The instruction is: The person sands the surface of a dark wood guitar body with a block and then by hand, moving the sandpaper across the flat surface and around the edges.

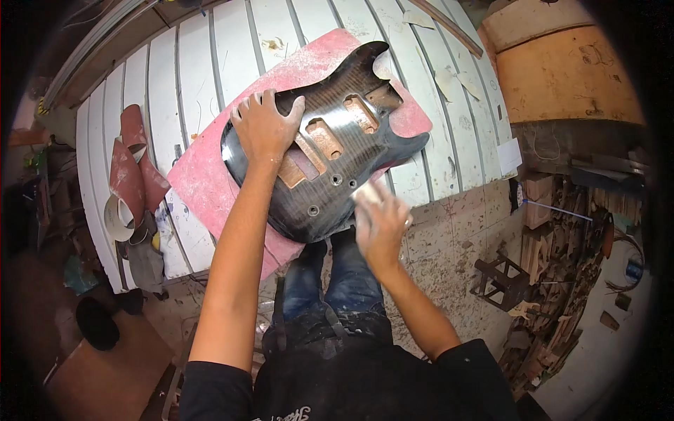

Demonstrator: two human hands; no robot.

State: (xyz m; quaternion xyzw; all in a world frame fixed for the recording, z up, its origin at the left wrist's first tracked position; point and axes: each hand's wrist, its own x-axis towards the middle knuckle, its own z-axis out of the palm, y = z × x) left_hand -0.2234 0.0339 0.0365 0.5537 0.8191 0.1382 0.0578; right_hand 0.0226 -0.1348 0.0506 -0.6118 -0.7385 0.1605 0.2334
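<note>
A dark, glossy electric guitar body [330, 168] with pickup cutouts and round holes lies flat on a dusty pink mat [203, 165]. My left hand [265, 130], white with dust, rests on its upper left part with fingers spread and holds nothing. At the body's near right edge my right hand [381, 228] is closed round a small pale sanding block [366, 192], which is smeared by motion. The block touches or nearly touches the edge; I cannot tell which. Dull, dusty patches show on the dark finish near it.
The mat lies on a white slatted table [193, 63]. Reddish-brown sandpaper sheets [130, 165] hang at its left end, and a wooden strip [449, 28] lies along the far right. A dark stool-like frame [500, 282] stands on the floor to the right, beside stacked wood pieces [562, 281].
</note>
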